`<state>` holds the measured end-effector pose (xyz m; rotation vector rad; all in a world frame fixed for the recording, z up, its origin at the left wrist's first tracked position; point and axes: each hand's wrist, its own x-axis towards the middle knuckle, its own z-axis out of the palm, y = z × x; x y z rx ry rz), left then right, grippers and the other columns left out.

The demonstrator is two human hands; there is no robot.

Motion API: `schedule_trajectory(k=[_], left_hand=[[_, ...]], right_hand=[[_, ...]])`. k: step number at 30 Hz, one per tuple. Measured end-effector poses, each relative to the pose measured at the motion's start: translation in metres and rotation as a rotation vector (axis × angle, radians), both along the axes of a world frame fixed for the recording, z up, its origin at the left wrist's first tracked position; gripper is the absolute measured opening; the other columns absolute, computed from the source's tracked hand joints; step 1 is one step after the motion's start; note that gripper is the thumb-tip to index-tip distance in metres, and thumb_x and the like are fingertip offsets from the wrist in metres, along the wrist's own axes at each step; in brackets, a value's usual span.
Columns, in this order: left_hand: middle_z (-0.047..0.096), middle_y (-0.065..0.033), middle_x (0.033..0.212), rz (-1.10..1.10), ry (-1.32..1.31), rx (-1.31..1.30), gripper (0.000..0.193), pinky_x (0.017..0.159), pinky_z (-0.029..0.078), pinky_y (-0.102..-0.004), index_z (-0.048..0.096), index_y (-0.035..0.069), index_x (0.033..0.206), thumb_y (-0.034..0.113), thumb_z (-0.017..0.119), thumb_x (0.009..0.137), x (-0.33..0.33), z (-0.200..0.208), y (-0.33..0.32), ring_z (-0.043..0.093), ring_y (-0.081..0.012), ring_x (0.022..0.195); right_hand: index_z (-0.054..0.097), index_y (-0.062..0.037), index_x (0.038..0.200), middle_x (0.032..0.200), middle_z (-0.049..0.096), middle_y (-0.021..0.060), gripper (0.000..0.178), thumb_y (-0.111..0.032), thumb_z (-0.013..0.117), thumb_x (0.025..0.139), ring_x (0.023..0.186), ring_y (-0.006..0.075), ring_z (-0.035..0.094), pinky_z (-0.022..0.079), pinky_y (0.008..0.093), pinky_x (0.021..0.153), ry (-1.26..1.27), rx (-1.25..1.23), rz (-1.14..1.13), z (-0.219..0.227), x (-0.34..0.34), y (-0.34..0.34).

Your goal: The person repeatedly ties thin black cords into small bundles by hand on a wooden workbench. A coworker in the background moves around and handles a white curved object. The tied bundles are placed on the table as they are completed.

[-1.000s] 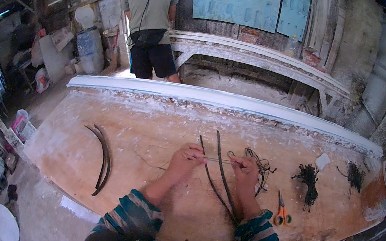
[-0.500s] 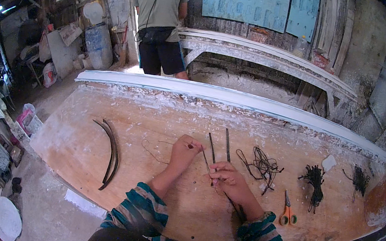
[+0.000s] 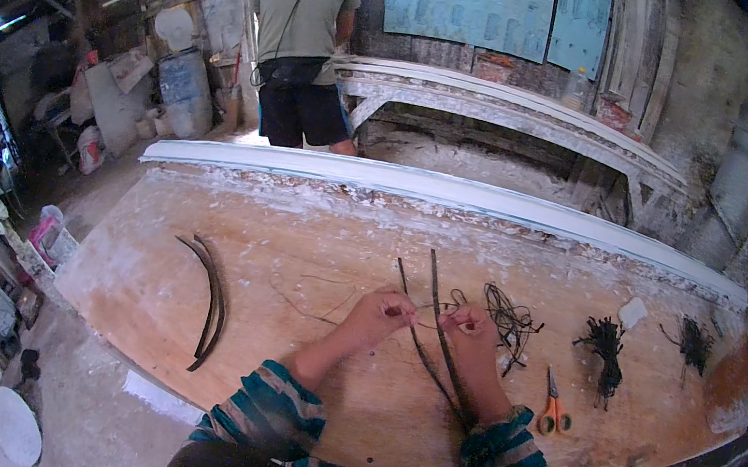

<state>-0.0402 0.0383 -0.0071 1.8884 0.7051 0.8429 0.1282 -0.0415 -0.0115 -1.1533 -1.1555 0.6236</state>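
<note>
My left hand [image 3: 380, 317] and my right hand [image 3: 473, 335] are close together over the middle of the wooden table. Both have their fingertips pinched, and a thin cord [image 3: 428, 309] seems to run between them. Two long dark strips [image 3: 435, 273] lie beneath, passing between my hands toward my right wrist. Behind my right hand is a loose tangle of black cord [image 3: 516, 323]. A fine brown thread [image 3: 285, 300] trails across the wood left of my left hand. Orange-handled scissors [image 3: 552, 416] lie right of my right forearm.
Two curved dark strips [image 3: 215, 306] rest at the left. Bundles of black cord [image 3: 607, 354] and a white scrap [image 3: 633, 312] are at the right, near a worn container [image 3: 734, 383]. A long white moulding [image 3: 440, 187] borders the far edge. Beyond, a person [image 3: 302, 36] stands facing away.
My left hand has shifted right and slightly down; my right hand has risen a little, fingertips now pinched up. The thin dark piece upright between them is now nearly level.
</note>
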Motion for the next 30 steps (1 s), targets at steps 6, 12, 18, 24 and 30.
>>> schedule_trajectory(k=[6,12,18,24,30], left_hand=[[0.046,-0.0023,0.088,-0.322,-0.225,-0.022,0.004,0.069,0.042,-0.0243,0.057,0.003,0.082,0.006,0.060,0.080,0.019,-0.003,-0.041,0.049,-0.0104,0.081],[0.041,-0.0016,0.093,-0.472,-0.176,-0.171,0.009,0.072,0.044,-0.0244,0.055,0.001,0.083,0.010,0.059,0.083,0.022,0.010,-0.066,0.048,-0.0101,0.084],[0.044,-0.0014,0.092,-0.470,-0.252,-0.370,0.006,0.070,0.044,-0.0238,0.057,0.003,0.085,0.009,0.058,0.083,0.021,0.014,-0.084,0.050,-0.0095,0.083],[0.055,-0.0008,0.083,-0.145,-0.341,-0.215,0.004,0.069,0.043,-0.0231,0.062,0.002,0.082,0.005,0.060,0.080,0.008,0.015,-0.036,0.053,-0.0096,0.080],[0.056,0.0006,0.071,0.231,-0.305,-0.242,0.007,0.060,0.041,-0.0207,0.062,0.002,0.080,0.009,0.063,0.078,-0.021,0.014,0.014,0.050,-0.0068,0.067]], right_hand=[[0.056,-0.0029,0.076,0.073,0.057,0.0008,0.006,-0.001,0.061,0.075,0.065,0.0066,0.047,0.038,0.0209,0.061,-0.078,-0.037,-0.231,0.003,0.015,0.002],[0.062,-0.0052,0.089,0.077,0.057,0.0018,0.012,-0.001,0.059,0.078,0.072,0.0074,0.049,0.038,0.0210,0.062,-0.009,0.045,-0.158,0.001,0.005,0.000],[0.062,-0.0011,0.088,0.078,0.059,0.0019,0.009,-0.006,0.058,0.081,0.072,0.0072,0.050,0.039,0.0208,0.064,-0.091,0.054,-0.229,0.008,0.003,0.001],[0.064,-0.0021,0.082,0.077,0.063,0.0093,0.009,-0.010,0.062,0.078,0.070,0.0176,0.057,0.044,0.0280,0.065,-0.075,-0.062,-0.296,0.001,0.022,0.006],[0.065,-0.0002,0.074,0.065,0.061,0.0046,0.012,-0.012,0.068,0.074,0.057,0.0123,0.054,0.041,0.0250,0.053,-0.497,-0.119,-0.173,0.002,0.005,-0.001]])
